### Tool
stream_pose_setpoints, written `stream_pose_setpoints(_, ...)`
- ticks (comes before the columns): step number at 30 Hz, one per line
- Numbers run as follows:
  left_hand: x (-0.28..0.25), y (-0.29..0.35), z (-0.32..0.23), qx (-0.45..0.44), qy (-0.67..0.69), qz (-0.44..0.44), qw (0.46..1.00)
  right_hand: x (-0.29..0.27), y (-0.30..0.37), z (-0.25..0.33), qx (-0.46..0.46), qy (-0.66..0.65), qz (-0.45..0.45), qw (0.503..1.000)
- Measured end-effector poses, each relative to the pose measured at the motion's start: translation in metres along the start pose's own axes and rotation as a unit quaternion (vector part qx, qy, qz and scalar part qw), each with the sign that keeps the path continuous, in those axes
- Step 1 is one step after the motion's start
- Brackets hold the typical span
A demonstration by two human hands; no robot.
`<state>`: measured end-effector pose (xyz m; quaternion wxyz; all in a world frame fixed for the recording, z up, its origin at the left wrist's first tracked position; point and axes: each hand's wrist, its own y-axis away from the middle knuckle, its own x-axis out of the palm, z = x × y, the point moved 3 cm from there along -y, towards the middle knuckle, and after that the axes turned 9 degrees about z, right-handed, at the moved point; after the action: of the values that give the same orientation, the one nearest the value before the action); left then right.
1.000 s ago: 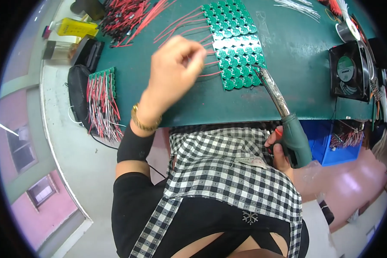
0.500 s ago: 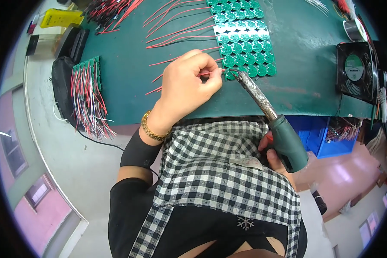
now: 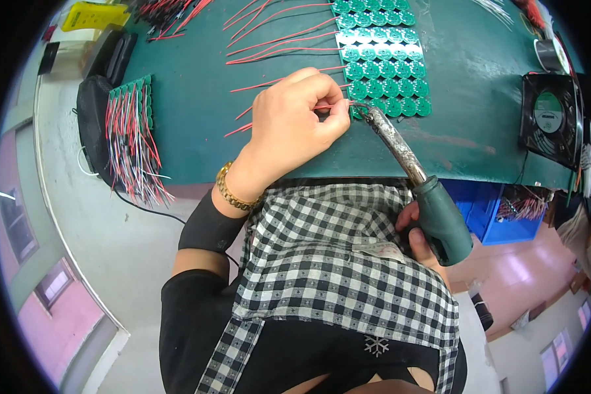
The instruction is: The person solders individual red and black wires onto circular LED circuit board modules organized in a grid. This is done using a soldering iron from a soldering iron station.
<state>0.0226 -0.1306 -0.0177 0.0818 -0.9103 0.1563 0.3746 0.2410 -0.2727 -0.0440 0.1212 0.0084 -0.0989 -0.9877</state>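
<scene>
My left hand pinches a thin red wire between thumb and fingertips, its end at the lower left corner of a green circuit board panel. The panel is made of rows of small round boards, with red wires running left from its left edge. My right hand is closed round the dark green handle of a soldering iron; the handle covers part of that hand. The iron's bent dark tip meets the panel corner beside the wire end.
Another wired board panel lies on a black case at the left. A bundle of red and black wires is at the far left. On the right stand a black fan and a solder spool. A blue bin sits below the table edge.
The panel and table things have shifted slightly in the view. My left hand still pinches the wire, and the iron tip stays at the panel corner.
</scene>
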Motion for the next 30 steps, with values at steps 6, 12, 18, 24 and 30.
stream_pose_setpoints(6,0.001,0.003,0.002,0.003,-0.007,-0.013,1.0,0.005,0.004,0.004,0.004,0.002,-0.014,1.0)
stream_pose_setpoints(12,0.003,0.002,0.007,0.02,-0.014,-0.016,1.0,0.005,0.01,-0.007,-0.006,-0.054,-0.076,0.996)
stream_pose_setpoints(18,0.001,0.002,0.005,0.025,-0.003,-0.022,0.999,0.003,0.01,-0.007,-0.009,-0.051,-0.084,0.995)
stream_pose_setpoints(24,-0.008,-0.001,-0.005,0.057,-0.04,0.04,0.997,-0.004,0.013,-0.003,-0.032,-0.067,-0.091,0.993)
stream_pose_setpoints(30,-0.088,-0.021,0.011,0.152,-0.115,-0.128,0.973,-0.007,0.014,0.001,-0.072,-0.106,-0.093,0.987)
